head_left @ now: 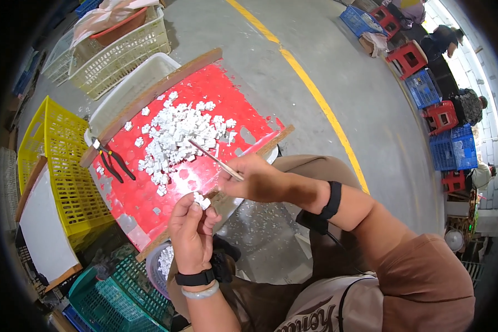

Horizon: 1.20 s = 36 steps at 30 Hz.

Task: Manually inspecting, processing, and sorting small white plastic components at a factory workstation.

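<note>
My left hand (191, 235) pinches a small white moulded piece (202, 201) between thumb and fingers, just above the near edge of a red-topped board (239, 102). A thin knife-like tool with a pale handle (230, 170) is gripped in my right hand (254, 178). Its narrow dark blade points up and left, over the board and apart from the held piece. Beyond both hands lies a heap of similar white pieces (182, 130), several of them flower- or paw-shaped. Pliers (114, 159) with black and yellow handles rest at the board's left side.
Left of the board stand a yellow crate (66, 182) and a green basket (133, 296). A bowl of white bits (155, 270) sits beneath the near edge. Cream crates (122, 55) stand far left. Across the yellow floor line (321, 99), people sit among red stools (408, 59) and blue crates (452, 148).
</note>
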### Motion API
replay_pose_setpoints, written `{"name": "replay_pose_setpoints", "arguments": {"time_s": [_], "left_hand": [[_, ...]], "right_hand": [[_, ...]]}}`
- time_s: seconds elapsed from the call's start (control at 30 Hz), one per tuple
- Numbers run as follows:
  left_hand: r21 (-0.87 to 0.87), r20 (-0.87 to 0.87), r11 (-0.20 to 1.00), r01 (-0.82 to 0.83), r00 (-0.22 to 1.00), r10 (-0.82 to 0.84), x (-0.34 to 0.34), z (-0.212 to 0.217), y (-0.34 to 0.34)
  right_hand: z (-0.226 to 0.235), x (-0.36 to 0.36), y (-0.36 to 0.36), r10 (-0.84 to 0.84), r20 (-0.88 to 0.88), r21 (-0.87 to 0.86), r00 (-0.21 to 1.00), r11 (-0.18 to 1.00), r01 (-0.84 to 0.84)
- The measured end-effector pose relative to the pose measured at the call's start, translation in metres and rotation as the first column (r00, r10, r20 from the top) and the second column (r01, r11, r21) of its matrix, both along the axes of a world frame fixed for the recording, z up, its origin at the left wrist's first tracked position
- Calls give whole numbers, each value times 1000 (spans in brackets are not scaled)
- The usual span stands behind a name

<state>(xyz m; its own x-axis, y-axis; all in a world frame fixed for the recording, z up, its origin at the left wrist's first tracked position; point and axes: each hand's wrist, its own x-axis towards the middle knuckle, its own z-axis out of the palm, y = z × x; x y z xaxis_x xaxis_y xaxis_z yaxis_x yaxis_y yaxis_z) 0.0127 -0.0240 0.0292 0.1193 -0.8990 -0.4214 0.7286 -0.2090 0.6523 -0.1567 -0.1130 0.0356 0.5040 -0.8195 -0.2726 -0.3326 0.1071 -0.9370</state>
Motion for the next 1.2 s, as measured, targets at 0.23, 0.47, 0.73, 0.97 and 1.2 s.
{"name": "replay_pose_setpoints", "arguments": {"time_s": [0.23, 0.47, 0.73, 0.97, 1.2], "left_hand": [[-58, -317, 998, -26, 949, 6, 11, -5, -1], [-82, -324, 997, -3, 946, -23, 14, -16, 0], [15, -239, 1000, -7, 971, 10, 11, -13, -5], [18, -172, 999, 38, 984, -34, 10, -11, -5], [60, -114, 994, 95, 990, -88, 9, -17, -5]], "right_hand": [[16, -36, -11, 340, -18, 232, 940, 916, -326], [8, -31, -12, 170, 127, 190, 977, 963, -192], [19, -25, -12, 115, 132, 242, 985, 959, -145], [-2, -22, -35, -172, 142, 238, 975, 962, 135], [-54, 0, -61, -120, -214, -274, 969, 960, 58]]}}
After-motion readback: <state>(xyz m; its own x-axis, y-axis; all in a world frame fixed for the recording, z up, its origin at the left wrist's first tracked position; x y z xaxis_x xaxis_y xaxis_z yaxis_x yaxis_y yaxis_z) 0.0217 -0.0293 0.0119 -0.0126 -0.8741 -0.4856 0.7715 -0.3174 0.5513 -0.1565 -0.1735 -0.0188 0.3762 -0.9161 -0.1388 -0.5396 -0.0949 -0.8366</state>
